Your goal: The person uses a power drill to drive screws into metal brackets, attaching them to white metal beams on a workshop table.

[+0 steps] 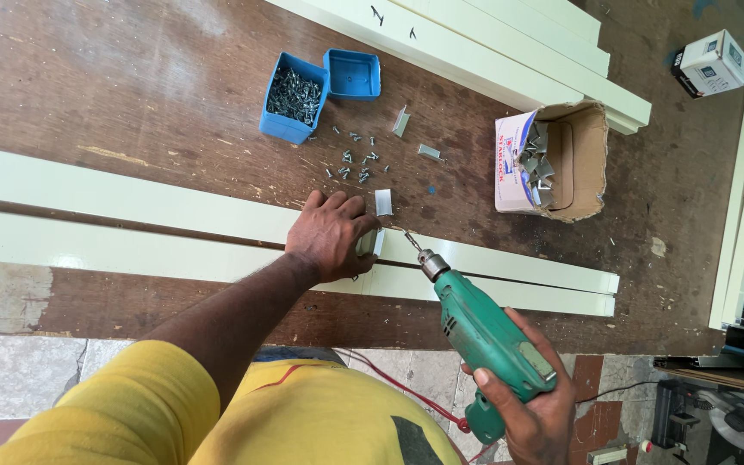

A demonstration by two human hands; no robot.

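One green drill (484, 331), two blue tubs (293, 96), one torn cardboard box (561, 159), two hands (331, 234).

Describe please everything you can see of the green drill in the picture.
The green drill is a corded power tool with a green plastic-looking body, a grey metal chuck and a thin bit. The right hand grips its handle from below. It lies tilted, pointing up and left, with the bit tip at a small metal bracket that the left hand presses on the cream profile. A red cable runs near its handle base.
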